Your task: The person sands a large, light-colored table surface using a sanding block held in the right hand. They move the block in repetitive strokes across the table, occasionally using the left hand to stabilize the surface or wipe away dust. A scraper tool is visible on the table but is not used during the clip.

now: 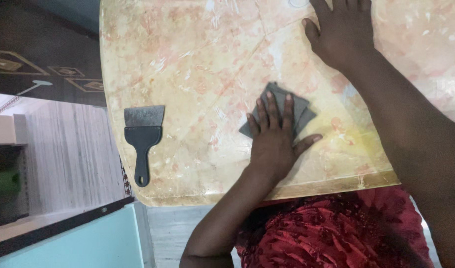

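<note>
Two hands: both lie on the table top (187, 64), palms down.
Left hand (273, 141): fingers straight and close together, thumb stuck out to the side, pressed flat on a grey cloth (301, 110). It grips nothing; the palm bears down on the cloth.
Grey cloth: folded, dark grey, lying flat on the surface a little inside the near edge, roughly midway along it. Its corners show past the fingertips on the far side and to the right; the rest is covered by the hand.
Right hand (344, 32): spread flat on the bare surface at the far edge of the view, fingers partly cut off by the picture border. It holds nothing. It is well apart from the cloth, with the forearm running back across the right side of the top.
Scraper (142, 136): wide metal blade, black plastic handle with a hanging hole, lying near the left edge, handle pointing to the near left corner. Untouched, well apart from both hands.
Table top: rounded corners, mottled cream and pink with white streaks and a yellow patch near the near right edge.
Person: red patterned garment (336, 233) visible below the near edge.
Surroundings: pale floor and a dark patterned rug (49, 64) to the left.
</note>
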